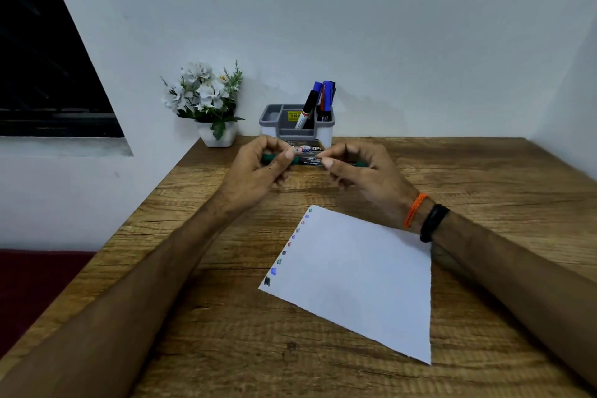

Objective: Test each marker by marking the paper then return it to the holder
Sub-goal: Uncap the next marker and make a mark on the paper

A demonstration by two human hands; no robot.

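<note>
Desk: a wooden desk (pixel 193 317) fills most of the view, set against a pale wall.
Paper: a white sheet of paper (pixel 355 275) lies flat on the desk, near the person, turned at a slant. A row of small colour marks (pixel 284 252) runs down its left edge.
Plant: a small pot of white flowers (pixel 206 100) stands at the back of the desk, left of the holder.
Holder: a grey and white marker holder (pixel 326 132) stands at the back by the wall. Blue, black and red markers (pixel 323 100) stick up out of its compartments.
Left hand: the left hand (pixel 258 168) is up above the desk, in front of the holder. Its fingers curl round the left end of the green marker.
Right hand: the right hand (pixel 365 171) pinches the right end of the same marker. An orange band (pixel 415 208) and a black band (pixel 433 221) sit on that wrist.
Green marker: the green marker (pixel 307 160) lies sideways between both hands, in the air, well apart from the paper. I cannot tell if the cap is on or off.
Step, my guess: the cap is being pulled off or pushed on.
What could go wrong: if the cap comes off with a hard tug, the wet tip could jab a finger and leave ink. A loose grip could drop the marker, and it could roll off the desk. If the cap is not pushed on all the way, the marker could dry out in the holder.
</note>
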